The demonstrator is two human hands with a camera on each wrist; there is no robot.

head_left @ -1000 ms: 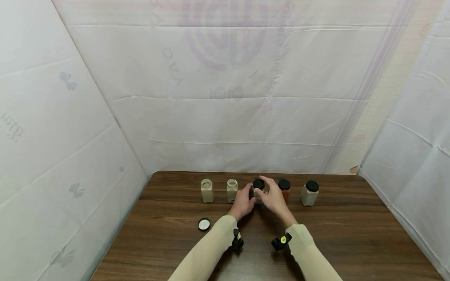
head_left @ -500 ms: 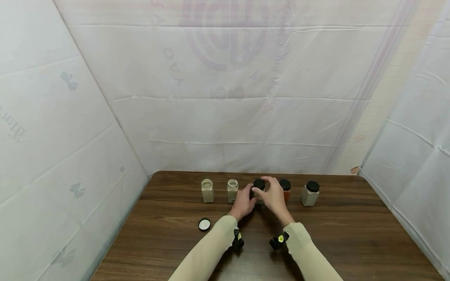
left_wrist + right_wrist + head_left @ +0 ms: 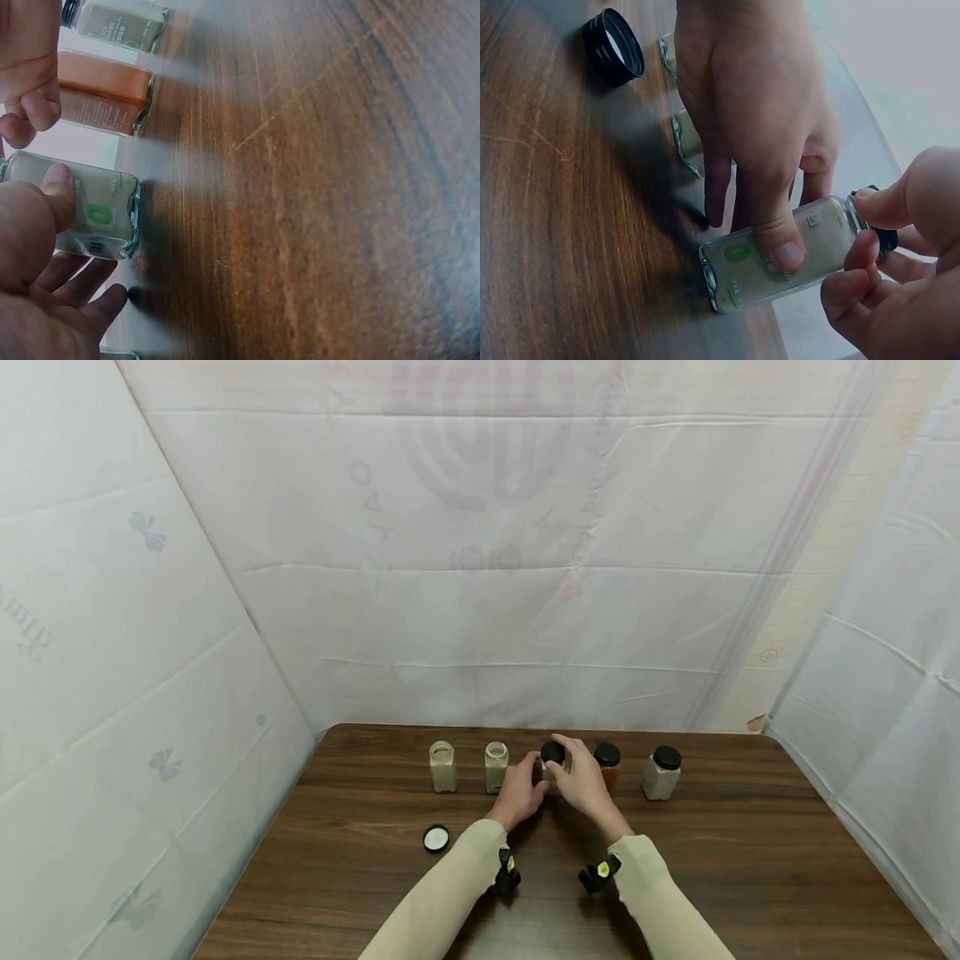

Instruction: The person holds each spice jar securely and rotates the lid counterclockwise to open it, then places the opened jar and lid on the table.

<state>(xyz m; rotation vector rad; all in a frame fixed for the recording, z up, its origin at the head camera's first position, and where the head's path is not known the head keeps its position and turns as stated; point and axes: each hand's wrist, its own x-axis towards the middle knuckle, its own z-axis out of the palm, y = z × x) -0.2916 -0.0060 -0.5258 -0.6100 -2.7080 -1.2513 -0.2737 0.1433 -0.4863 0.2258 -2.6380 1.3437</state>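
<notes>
A square glass spice jar [image 3: 821, 238] of pale powder stands near the table's back edge, in the middle of a row of jars. My left hand [image 3: 519, 793] grips its body from the left, with the thumb across the front, as the left wrist view shows. At the top, my right hand [image 3: 585, 787] pinches the black lid [image 3: 552, 752] between thumb and fingers. The lid sits at the jar's mouth, partly hidden by those fingers in the right wrist view.
Left of the hands stand two uncapped jars, one outer [image 3: 443, 770] and one inner [image 3: 496, 770]. On the right are a capped jar of orange powder [image 3: 609, 775] and a capped pale one [image 3: 662, 778]. A loose black lid [image 3: 436, 838] lies white side up on the wooden table [image 3: 345, 877].
My right hand swung slightly left around the lid, then back right, its thumb shifting along the lid's front edge. My left hand has stayed in place on the jar.
</notes>
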